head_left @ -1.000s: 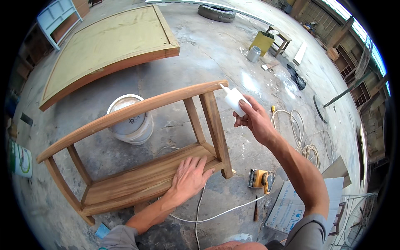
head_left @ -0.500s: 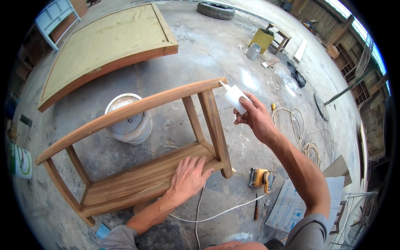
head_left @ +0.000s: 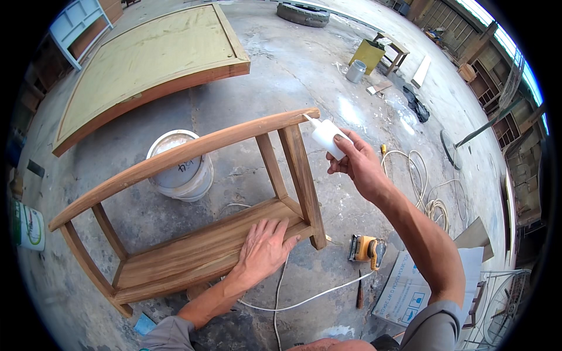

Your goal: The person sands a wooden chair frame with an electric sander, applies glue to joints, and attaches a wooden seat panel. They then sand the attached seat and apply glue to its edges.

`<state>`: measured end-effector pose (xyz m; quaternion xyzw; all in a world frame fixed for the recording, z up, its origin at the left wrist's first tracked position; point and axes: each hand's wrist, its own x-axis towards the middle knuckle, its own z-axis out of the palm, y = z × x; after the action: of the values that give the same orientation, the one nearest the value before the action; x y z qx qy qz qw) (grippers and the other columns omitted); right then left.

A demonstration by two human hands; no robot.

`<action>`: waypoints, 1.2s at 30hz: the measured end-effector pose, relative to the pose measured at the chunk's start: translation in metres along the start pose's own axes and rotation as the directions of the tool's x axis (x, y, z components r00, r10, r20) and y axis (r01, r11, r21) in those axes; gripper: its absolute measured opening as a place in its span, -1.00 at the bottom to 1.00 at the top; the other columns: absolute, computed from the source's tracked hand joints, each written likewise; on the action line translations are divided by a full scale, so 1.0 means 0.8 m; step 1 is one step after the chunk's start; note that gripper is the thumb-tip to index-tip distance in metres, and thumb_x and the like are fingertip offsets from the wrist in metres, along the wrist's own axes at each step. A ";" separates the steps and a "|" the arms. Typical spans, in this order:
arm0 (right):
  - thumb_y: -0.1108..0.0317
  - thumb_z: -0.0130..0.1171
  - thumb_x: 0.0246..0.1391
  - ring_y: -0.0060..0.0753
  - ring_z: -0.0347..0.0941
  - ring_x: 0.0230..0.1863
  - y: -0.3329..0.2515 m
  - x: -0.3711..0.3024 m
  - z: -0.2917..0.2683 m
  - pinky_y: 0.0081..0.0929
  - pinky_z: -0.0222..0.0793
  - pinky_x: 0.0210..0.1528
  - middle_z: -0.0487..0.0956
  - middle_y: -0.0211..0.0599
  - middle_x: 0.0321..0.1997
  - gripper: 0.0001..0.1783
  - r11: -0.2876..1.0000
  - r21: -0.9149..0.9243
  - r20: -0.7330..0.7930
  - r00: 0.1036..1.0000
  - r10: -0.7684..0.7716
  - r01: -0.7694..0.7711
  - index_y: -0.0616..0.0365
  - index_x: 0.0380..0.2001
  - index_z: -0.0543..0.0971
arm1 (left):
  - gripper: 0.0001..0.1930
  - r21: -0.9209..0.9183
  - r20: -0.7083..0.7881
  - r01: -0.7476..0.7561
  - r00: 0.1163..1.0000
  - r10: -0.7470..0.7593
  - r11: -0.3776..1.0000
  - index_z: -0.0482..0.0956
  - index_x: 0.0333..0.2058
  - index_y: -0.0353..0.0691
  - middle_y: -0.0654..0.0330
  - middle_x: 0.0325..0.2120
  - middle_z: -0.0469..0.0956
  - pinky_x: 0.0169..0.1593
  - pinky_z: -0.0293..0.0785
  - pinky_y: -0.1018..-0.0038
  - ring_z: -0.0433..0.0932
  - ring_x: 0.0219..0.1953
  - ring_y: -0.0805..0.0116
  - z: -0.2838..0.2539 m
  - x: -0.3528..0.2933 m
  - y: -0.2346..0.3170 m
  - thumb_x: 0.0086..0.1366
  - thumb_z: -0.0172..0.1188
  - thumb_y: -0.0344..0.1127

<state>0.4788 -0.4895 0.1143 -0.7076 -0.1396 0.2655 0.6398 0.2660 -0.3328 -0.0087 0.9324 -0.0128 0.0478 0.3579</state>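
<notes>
A wooden frame with a flat slatted board and a long curved top rail [head_left: 175, 158] stands tilted before me. My left hand [head_left: 264, 248] lies flat on its board [head_left: 181, 257], fingers stretched out near the right end. In my right hand [head_left: 360, 161] is a white squeeze bottle [head_left: 329, 138] with a thin nozzle, gripped between thumb and fingers. The nozzle's tip meets the top rail close to its right end, above the right post [head_left: 301, 181]. Whether anything flows from the tip is too small to tell.
Behind the frame stands a white lidded bucket [head_left: 186, 169]. A yellow power sander [head_left: 367, 250], a wood-handled tool [head_left: 360, 292] and a flattened carton [head_left: 404, 286] lie at right, with coiled cable [head_left: 436, 213] beyond. A large panel [head_left: 152, 64] fills the far left.
The bottle and my right hand have shifted slightly left along the rail. My left hand stays in place on the board.
</notes>
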 end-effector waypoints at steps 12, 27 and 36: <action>0.07 0.07 0.44 -0.50 0.54 -0.35 -0.005 -0.003 -0.001 -0.45 0.55 -0.13 0.58 -0.28 -0.26 -0.50 1.000 0.026 -0.018 1.000 0.007 -0.007 0.19 0.24 0.43 | -0.45 0.006 -0.010 -0.005 1.000 0.005 1.000 0.52 0.16 -0.42 -0.10 0.02 0.56 0.19 0.37 0.08 0.46 0.12 -0.09 0.004 -0.001 -0.003 0.44 0.18 -0.03; 0.08 0.06 0.43 -0.51 0.54 -0.36 -0.013 -0.002 0.001 -0.44 0.57 -0.13 0.58 -0.28 -0.26 -0.50 1.000 -0.007 -0.030 0.999 0.016 -0.016 0.21 0.24 0.43 | -0.47 0.012 0.006 0.002 1.000 -0.002 1.000 0.51 0.16 -0.40 -0.09 0.03 0.55 0.18 0.37 0.08 0.45 0.11 -0.09 0.002 -0.001 -0.003 0.45 0.17 -0.04; 0.08 0.05 0.44 -0.50 0.55 -0.35 -0.012 -0.003 0.005 -0.44 0.56 -0.13 0.58 -0.28 -0.26 -0.51 1.000 -0.002 -0.049 0.999 0.020 -0.020 0.21 0.23 0.44 | -0.46 -0.001 0.011 0.005 1.000 -0.005 1.000 0.50 0.17 -0.41 -0.11 0.04 0.54 0.20 0.37 0.07 0.45 0.13 -0.10 0.001 -0.001 -0.003 0.45 0.17 -0.04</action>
<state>0.4760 -0.4856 0.1243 -0.7159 -0.1172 0.2544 0.6395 0.2654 -0.3317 -0.0106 0.9326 -0.0123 0.0418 0.3583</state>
